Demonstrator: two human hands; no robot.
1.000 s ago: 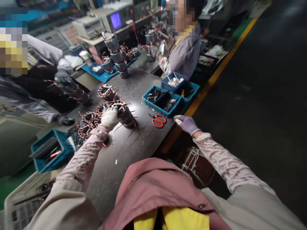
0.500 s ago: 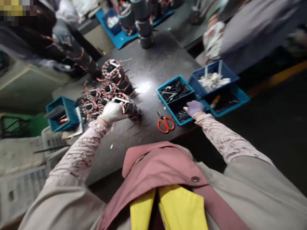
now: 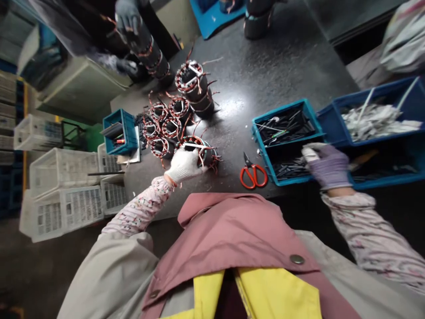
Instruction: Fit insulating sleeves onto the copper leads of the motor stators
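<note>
My left hand (image 3: 183, 165), in a white knit glove, is closed around the near side of a wire-wound motor stator (image 3: 207, 155) standing on the dark table. Red and white leads stick out from the stator's top. My right hand (image 3: 328, 165), in a purple glove with pale fingertips, hangs over the front compartment of a teal divided bin (image 3: 277, 180). Its fingers are curled, and whatever is between them is hidden. Short black tubes (image 3: 288, 168) lie in that compartment beside the fingertips. Red-handled scissors (image 3: 253, 175) rest on the table between my hands.
Several more stators (image 3: 171, 127) stand beyond my left hand, some stacked. A blue bin of white pieces (image 3: 378, 122) sits at right. A small teal box (image 3: 120, 132) and white crates (image 3: 81, 206) are at left. Across the table, a co-worker's grey-gloved hand (image 3: 128, 22) touches a stator stack.
The view has shifted, so the table and bins look nearer. My right hand's fingers are more curled over the bin. My left hand stays on the same stator.
</note>
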